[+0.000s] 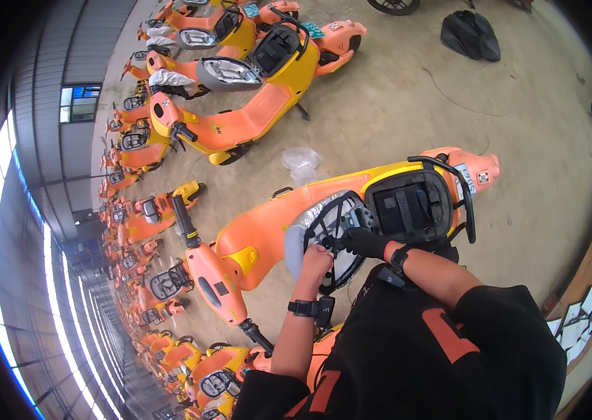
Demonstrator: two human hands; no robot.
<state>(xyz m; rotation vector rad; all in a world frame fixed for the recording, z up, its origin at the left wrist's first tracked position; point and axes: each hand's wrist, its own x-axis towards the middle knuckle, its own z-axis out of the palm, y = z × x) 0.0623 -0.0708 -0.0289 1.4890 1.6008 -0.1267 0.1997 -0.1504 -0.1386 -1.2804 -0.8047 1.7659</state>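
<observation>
An orange and yellow scooter (268, 217) stands in front of me with its seat (297, 246) tipped up. The seat's underside shows a black rim, silver foil and a metal hinge plate. My left hand (318, 262), bare, is closed against this underside, near the black rim; what its fingers hold is hidden. Beside it, my right hand (364, 243) in a black glove is curled close to the hinge plate, its grip too dark to make out. Right of the hinge lies the open storage bay (408, 206), with a black strapped block inside.
Another scooter (240, 126) stands beyond, its seat up too. Rows of similar scooters (149, 280) fill the left. Crumpled clear plastic (301, 164) and a black shell (469, 35) lie on the floor. A board (553, 301) with several flat pieces is at the right.
</observation>
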